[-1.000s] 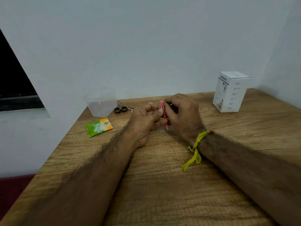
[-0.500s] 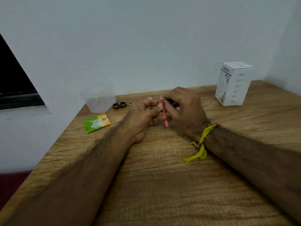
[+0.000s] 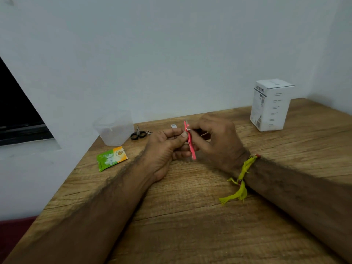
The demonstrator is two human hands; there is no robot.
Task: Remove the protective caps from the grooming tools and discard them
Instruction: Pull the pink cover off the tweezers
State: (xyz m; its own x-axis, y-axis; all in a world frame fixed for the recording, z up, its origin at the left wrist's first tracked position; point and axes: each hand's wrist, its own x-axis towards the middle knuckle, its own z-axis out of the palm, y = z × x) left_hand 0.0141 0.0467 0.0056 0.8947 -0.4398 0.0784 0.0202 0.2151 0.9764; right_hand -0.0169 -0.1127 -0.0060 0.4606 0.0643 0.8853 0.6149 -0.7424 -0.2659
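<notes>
Above the wooden table [image 3: 190,216], a slim pink grooming tool [image 3: 191,143] held nearly upright between both hands. Left hand [image 3: 163,149] pinching its middle, thumb pressed against the side; right hand [image 3: 219,141] curled round it, fingertips at the upper end (cap too small to make out). Behind, a clear plastic container [image 3: 114,127], small black scissors [image 3: 138,133], a green sachet [image 3: 111,158], a white box [image 3: 271,105].

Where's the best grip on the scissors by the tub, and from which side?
Probably the black handle loops of the scissors, coming from the near side. They lie flat on the table with the loops toward the person and the blades pointing at the wall; the tub crowds their left.
</notes>
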